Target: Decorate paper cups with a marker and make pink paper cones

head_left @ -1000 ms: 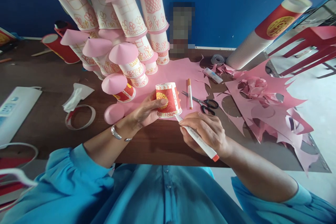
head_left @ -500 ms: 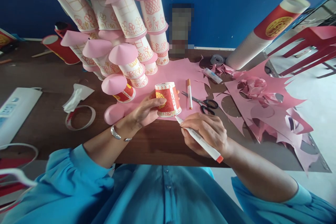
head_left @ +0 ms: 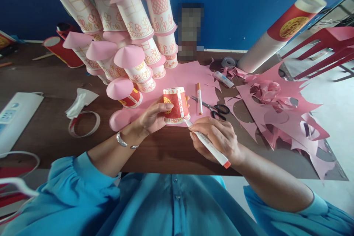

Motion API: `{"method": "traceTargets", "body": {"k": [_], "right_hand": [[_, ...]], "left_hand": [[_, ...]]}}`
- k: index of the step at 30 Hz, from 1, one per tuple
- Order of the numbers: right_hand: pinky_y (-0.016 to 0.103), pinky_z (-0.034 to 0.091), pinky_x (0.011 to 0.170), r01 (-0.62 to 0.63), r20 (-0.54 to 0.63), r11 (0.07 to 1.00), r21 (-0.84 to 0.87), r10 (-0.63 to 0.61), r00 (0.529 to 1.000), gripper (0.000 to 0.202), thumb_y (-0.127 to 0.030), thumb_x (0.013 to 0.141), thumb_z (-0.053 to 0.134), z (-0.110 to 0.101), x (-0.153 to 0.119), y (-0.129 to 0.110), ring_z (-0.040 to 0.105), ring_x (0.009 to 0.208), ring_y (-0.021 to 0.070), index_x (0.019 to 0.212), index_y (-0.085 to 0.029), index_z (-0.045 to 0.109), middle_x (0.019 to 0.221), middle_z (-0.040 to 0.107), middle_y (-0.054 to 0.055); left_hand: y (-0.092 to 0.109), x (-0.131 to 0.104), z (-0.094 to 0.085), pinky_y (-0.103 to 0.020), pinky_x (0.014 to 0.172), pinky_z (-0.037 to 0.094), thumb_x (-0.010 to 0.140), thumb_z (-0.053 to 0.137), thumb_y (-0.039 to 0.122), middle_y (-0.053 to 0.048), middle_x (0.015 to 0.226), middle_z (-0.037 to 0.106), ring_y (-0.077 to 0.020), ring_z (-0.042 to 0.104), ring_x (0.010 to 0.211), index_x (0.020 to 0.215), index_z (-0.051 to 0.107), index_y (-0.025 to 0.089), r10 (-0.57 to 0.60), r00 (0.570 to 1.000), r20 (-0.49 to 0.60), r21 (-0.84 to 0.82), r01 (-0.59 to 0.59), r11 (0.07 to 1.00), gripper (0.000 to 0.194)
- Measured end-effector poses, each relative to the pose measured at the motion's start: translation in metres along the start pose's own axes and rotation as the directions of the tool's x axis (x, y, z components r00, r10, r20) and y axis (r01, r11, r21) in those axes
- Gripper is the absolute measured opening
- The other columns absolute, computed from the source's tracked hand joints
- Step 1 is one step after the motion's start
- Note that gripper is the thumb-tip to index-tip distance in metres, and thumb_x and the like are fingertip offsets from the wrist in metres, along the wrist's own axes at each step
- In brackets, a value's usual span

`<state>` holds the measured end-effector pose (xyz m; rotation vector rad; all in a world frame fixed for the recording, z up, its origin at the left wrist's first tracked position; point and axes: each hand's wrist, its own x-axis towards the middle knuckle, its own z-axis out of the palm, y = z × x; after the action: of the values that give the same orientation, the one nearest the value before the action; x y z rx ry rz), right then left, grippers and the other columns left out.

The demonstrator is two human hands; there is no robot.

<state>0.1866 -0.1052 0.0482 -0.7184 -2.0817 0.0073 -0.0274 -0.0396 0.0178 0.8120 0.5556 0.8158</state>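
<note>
My left hand (head_left: 155,117) is wrapped round a red paper cup (head_left: 175,104) with a gold emblem and white bands, its thumb across the front. The cup is upside down, wider rim lowest, held over the near edge of the pink paper. In my right hand (head_left: 217,136) is a white marker (head_left: 208,145) with an orange-red end, gripped like a pen. Its tip meets the cup's lower white band, where small reddish marks show. Beyond the right hand lie an orange-capped marker (head_left: 199,99) and black-handled scissors (head_left: 218,110) on the pink sheet.
Paper-cup towers (head_left: 137,18) with pink cone roofs stand at the back left. Cut pink scraps (head_left: 276,107) cover the right side, near a glue stick (head_left: 223,79) and a tall cup stack (head_left: 279,37). A tape roll (head_left: 84,123) and power strip (head_left: 16,120) lie left.
The cup has turned slightly in my left hand. My right hand and the marker have shifted a little up and to the left along the lower band.
</note>
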Motion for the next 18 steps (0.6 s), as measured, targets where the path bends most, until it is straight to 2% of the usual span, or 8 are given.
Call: {"method": "traceTargets", "body": {"k": [9,14,18], "right_hand": [[0.027,0.06,0.059,-0.024,0.031,1.0,0.012,0.024,0.999,0.018,-0.008,0.094,0.061,0.0007,-0.0028,-0.0006,0.073,0.066,0.0152,0.106,-0.022,0.059,0.075,0.071,-0.002],[0.027,0.061,0.059,-0.009,0.018,1.0,0.026,0.008,1.0,0.019,-0.007,0.092,0.063,-0.0003,-0.0019,-0.0015,0.073,0.066,0.0158,0.105,-0.021,0.059,0.075,0.071,-0.001],[0.027,0.062,0.061,-0.002,0.003,0.999,0.033,0.002,1.0,0.02,-0.006,0.091,0.063,-0.0023,0.0001,-0.0025,0.074,0.068,0.0156,0.106,-0.02,0.06,0.079,0.074,0.001]], "left_hand": [[-0.0008,0.001,-0.0018,-0.037,0.089,0.061,0.083,0.076,0.037,-0.008,0.106,0.079,-0.0272,0.076,0.103,0.122,0.069,0.017,-0.005,0.999,0.036,-0.019,0.006,1.0,0.044],[-0.0017,0.001,-0.0041,-0.039,0.085,0.061,0.082,0.077,0.034,-0.005,0.094,0.078,-0.0243,0.074,0.089,0.099,0.07,0.018,-0.015,1.0,-0.022,-0.048,0.014,0.999,0.024],[-0.0003,0.0034,-0.0042,-0.045,0.096,0.062,0.08,0.073,0.031,-0.005,0.102,0.079,-0.0276,0.075,0.101,0.108,0.071,0.019,-0.005,0.996,-0.085,-0.06,0.0,0.998,0.031]]}}
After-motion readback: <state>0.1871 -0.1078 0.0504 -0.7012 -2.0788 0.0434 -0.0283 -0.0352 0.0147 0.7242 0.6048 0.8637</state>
